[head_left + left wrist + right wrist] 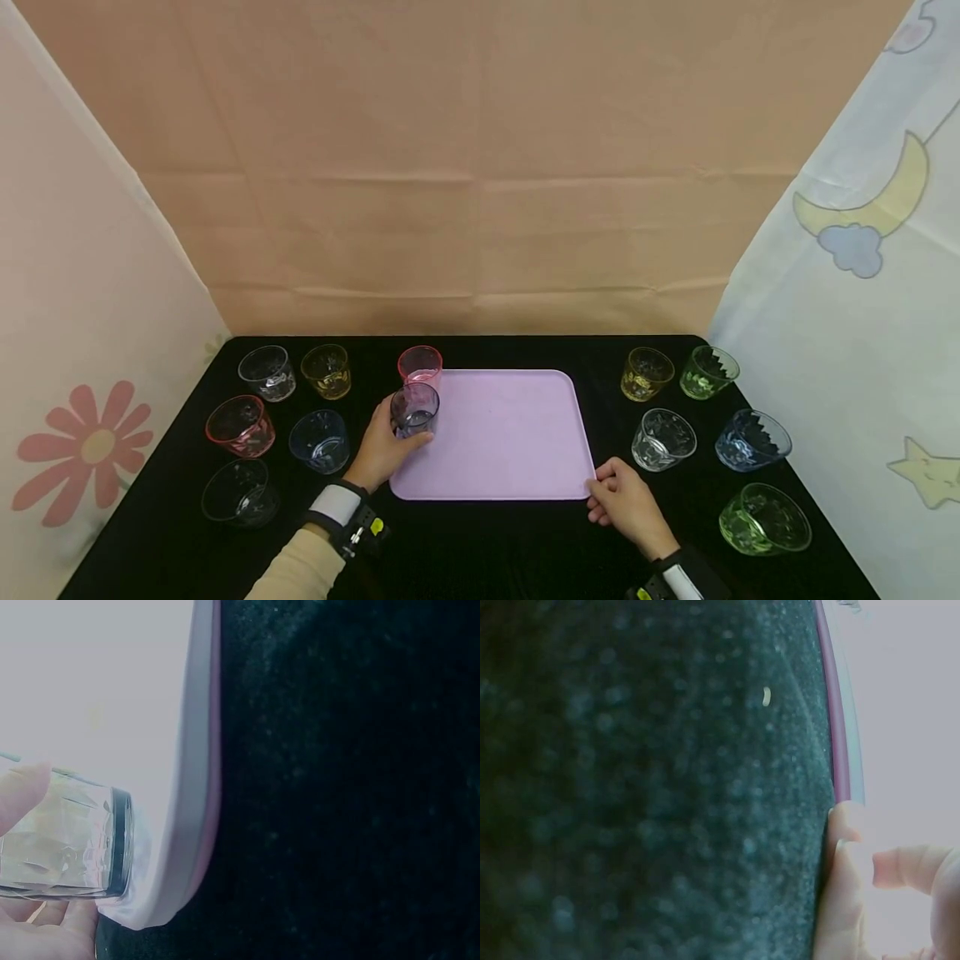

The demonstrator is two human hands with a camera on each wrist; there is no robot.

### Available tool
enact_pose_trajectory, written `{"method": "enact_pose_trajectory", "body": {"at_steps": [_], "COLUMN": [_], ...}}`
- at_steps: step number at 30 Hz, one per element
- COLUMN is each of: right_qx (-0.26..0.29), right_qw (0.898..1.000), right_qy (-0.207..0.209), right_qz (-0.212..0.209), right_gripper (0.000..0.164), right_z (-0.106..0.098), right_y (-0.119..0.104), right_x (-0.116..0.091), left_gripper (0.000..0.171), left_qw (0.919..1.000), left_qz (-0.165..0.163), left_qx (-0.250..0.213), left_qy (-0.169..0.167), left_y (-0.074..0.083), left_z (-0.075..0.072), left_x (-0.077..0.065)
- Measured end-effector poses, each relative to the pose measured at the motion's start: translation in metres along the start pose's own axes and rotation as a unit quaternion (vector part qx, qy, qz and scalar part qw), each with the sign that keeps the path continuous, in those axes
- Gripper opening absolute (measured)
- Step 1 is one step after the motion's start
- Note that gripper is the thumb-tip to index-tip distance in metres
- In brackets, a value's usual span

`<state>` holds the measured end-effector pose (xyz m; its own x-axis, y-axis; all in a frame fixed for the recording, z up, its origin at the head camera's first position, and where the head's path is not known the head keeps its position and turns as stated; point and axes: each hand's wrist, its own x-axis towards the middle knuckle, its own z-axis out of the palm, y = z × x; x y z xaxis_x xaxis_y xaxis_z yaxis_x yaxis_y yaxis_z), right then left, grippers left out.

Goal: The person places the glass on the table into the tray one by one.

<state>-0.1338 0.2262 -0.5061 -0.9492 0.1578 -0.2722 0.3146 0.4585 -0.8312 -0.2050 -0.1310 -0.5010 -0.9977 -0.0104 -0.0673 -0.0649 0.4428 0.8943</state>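
In the head view, my left hand point(386, 450) grips a clear greyish drinking glass point(414, 412) between thumb and fingers. The glass is over the left part of a flat lilac tray point(510, 433). From the left wrist, the base of this faceted glass point(60, 840) shows close to the tray's rounded corner point(161, 900). Right behind it stands a pink glass point(420, 360) at the tray's back left corner. My right hand point(626, 504) pinches the tray's front right corner, its fingertips point(846, 819) at the rim.
Left of the tray stand several tumblers: clear point(268, 375), amber point(327, 372), red point(242, 427), blue point(321, 442) and grey point(242, 495). Right of it are amber point(645, 375), clear point(663, 442), blue point(750, 442) and green ones point(763, 521). Black cloth point(480, 550) covers the table.
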Motion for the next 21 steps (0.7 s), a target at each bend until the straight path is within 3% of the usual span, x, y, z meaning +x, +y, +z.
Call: {"method": "enact_pose_trajectory", "body": {"at_steps": [21], "right_qx": [0.0], "right_qw": [1.0], "right_qy": [0.0], "right_qz": [-0.009], "right_gripper": [0.009], "right_z": [-0.0002], "right_y": [0.0021], "right_x": [0.0], "left_gripper": [0.085], "left_qw": [0.9999], "left_qz": [0.007], "left_qx": [-0.009], "left_qy": [-0.004], "left_y": [0.0002], "left_z": [-0.0008], "left_x": [-0.0007]}}
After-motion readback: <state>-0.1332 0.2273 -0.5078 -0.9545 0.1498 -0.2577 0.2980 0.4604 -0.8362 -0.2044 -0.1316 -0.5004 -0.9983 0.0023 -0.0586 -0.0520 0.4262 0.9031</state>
